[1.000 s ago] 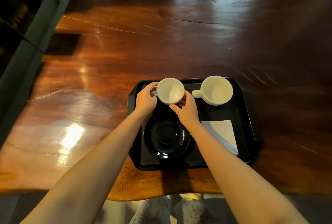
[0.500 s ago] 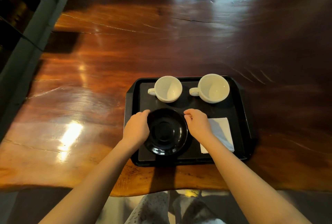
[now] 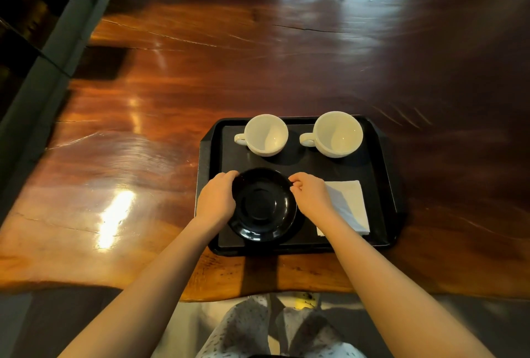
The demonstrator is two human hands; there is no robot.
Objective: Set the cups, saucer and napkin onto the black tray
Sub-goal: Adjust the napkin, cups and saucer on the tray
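A black tray lies on the wooden table near its front edge. Two white cups stand upright along the tray's far side, the left cup and the right cup, both with handles pointing left. A black saucer sits at the tray's front left. My left hand grips the saucer's left rim and my right hand grips its right rim. A folded white napkin lies on the tray's front right, partly under my right wrist.
The glossy brown wooden table stretches far ahead and to both sides. A grey ledge and dark shelving run along the left. The table's uneven front edge is just below the tray, with my knees under it.
Both hands let go of the left cup, now standing on the tray's far side, and drew back to the saucer's rim. They have held there for the last half second.
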